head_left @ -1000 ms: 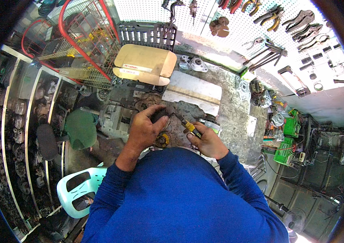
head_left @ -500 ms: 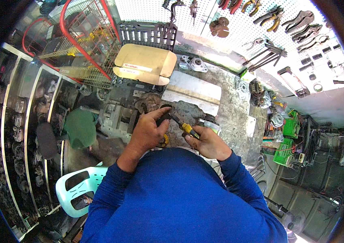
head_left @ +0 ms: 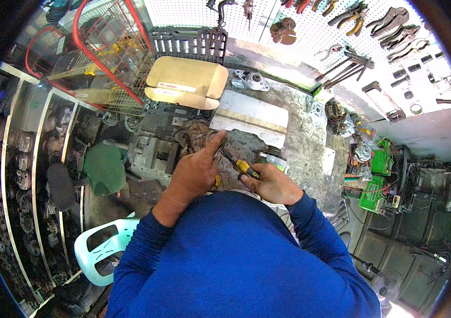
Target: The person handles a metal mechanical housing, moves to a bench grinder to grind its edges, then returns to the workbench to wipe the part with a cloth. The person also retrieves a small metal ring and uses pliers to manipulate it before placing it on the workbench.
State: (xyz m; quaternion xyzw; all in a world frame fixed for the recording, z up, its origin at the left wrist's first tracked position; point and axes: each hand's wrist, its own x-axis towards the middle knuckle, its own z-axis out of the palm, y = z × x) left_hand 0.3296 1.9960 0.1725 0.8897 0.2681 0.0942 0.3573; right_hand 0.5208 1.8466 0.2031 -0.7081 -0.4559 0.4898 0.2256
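My right hand is closed around the yellow-and-black handle of a screwdriver. Its dark shaft slants up and left toward my left hand. That hand has its index finger stretched forward and its other fingers curled under; whatever they hold is hidden from above. A bit of yellow shows just under the left hand. Beyond the fingertips lies a crumpled brown rag on the worn workbench. A white sheet with a brown band lies flat behind the screwdriver.
A grey metal vise stands left of my hands. Farther back are a tan cardboard piece, an open socket set and a metal housing. Alternator parts sit at the right. A turquoise plastic chair stands at lower left.
My left hand has turned, its index finger now pointing farther forward, and the dark part seen between finger and thumb is hidden. The right hand keeps its grip on the screwdriver.
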